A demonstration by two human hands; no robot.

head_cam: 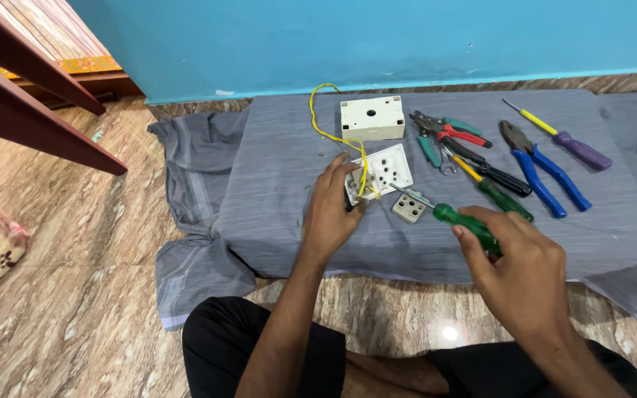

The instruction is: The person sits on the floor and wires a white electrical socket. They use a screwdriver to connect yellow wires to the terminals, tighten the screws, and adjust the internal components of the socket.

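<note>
My left hand (331,210) pinches the near-left edge of a white switch-and-socket plate (386,169) that lies on a grey cloth (274,221). A yellow wire (333,133) loops up from the plate toward the wall. In my right hand (514,269) is a green-handled screwdriver (460,221), its metal tip pointing left at the plate's near edge. A small white socket insert (409,208) lies just below the shaft.
A white plastic back box (371,117) sits behind the plate. To the right lie red and teal pliers (447,133), a black-handled screwdriver (499,177), blue pliers (540,177) and a purple screwdriver (573,147). A wooden frame (31,103) stands at left above the marble floor.
</note>
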